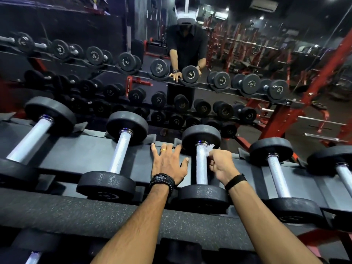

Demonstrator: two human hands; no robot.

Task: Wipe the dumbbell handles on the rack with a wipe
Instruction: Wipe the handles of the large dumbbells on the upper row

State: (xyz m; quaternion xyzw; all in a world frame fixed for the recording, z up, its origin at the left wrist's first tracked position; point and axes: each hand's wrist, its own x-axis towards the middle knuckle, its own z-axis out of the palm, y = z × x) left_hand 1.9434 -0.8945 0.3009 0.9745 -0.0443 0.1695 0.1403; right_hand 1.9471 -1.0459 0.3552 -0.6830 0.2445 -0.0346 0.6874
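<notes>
Left hand point(168, 164) lay flat, fingers spread on rack point(91, 155); right hand point(221, 164) curled, pinched white wipe point(210, 148) against dumbbell handle point(201, 166).

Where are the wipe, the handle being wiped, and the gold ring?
wipe point(211, 148): head view, white crumpled part above the fingers.
handle point(201, 164): head view, middle of the silver bar.
gold ring point(163, 149): head view, band on a finger.

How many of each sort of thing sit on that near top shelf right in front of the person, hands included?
Black-headed dumbbells with silver handles: 5, e.g. the one being wiped
White crumpled wipe: 1, pinched in the right hand
Hands: 2, the left hand lying flat on the grey rack shelf
Total: 8
</notes>
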